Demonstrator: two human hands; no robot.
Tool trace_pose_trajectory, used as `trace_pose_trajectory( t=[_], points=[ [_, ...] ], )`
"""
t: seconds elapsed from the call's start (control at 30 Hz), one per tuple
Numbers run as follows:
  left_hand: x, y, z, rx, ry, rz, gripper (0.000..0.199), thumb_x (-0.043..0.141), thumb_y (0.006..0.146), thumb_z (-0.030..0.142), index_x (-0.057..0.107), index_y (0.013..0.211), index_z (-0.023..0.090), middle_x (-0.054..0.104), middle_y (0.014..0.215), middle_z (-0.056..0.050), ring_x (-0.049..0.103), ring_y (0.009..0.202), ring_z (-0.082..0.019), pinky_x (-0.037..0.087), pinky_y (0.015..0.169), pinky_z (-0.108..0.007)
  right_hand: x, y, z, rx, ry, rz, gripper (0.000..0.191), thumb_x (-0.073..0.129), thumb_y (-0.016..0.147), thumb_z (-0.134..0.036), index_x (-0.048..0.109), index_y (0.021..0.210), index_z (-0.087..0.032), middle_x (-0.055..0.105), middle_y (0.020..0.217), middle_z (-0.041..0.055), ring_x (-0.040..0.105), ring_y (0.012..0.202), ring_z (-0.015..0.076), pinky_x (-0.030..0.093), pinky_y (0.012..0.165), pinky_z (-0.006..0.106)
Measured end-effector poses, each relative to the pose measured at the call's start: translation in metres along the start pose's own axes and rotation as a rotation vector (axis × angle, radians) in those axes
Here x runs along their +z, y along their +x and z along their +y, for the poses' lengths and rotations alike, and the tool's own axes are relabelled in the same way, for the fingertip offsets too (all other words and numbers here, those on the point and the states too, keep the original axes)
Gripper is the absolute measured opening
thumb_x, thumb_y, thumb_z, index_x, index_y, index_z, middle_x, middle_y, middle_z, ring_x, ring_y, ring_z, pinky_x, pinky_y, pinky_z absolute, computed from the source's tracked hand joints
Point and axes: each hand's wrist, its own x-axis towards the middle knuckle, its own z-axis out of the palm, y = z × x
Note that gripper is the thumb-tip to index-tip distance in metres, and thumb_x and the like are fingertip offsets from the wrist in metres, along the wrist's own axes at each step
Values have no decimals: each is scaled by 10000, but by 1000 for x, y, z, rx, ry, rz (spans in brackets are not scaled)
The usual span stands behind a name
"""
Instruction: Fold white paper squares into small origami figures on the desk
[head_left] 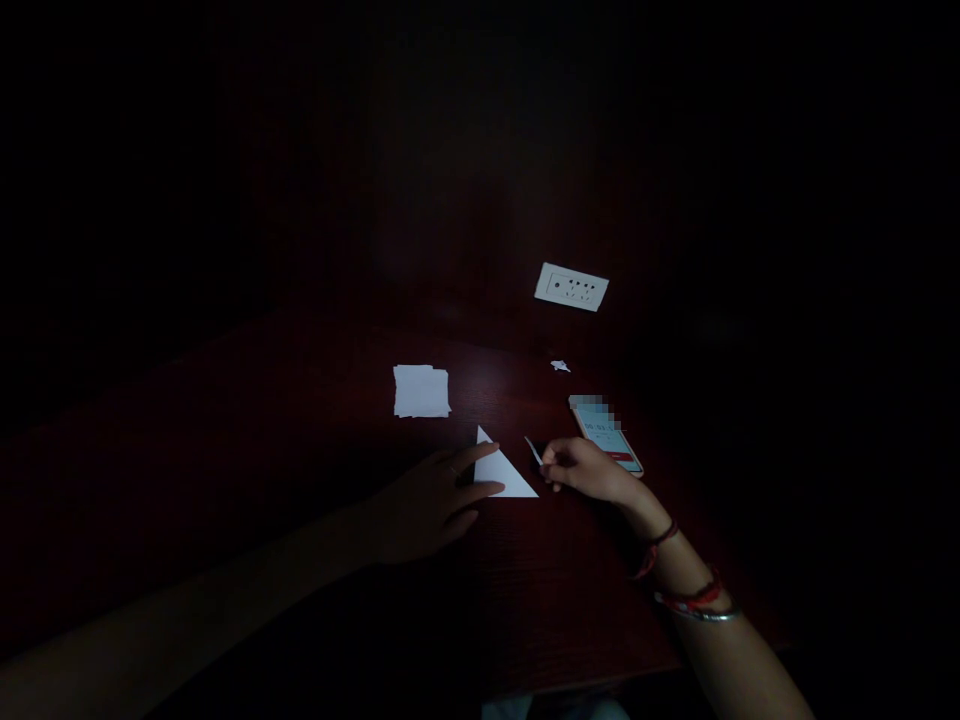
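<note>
The head view shows one triangular piece of white paper (517, 487) on the dark reddish wooden tabletop (555, 580), between its near and far edges. Its diagonal shaping, by fold or cut, seems done; the uneven stack of white, squarish paper sheets (421, 390), closer to the far edge, looks unworked. The triangle appears flat and crisp-edged. The bare left hand (435, 505) lies over it, fingers apart; the bare right hand (589, 468) has fingertips together on a thin pale sliver (534, 452), material unclear.
</note>
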Motion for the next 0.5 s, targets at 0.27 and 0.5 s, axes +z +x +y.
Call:
trace_pose_trajectory(
  t=[0.27,0.5],
  points=[
    [-8,7,3,9,6,-30,471,414,828,236,262,1268,165,10,1398,-97,125,1249,-292,141,983,-510,-28,-24,2,60,48,84,137,445,656,-69,545,736,-118,571,644,9,530,529,76,413,509,172],
    [5,112,12,46,72,27,489,329,876,322,159,1308,170,57,1400,-66,79,1266,-217,103,1001,-449,-65,-50,35,248,-83,359,125,497,674,-135,600,744,-118,603,668,32,546,588,104,397,527,180]
  ],
)
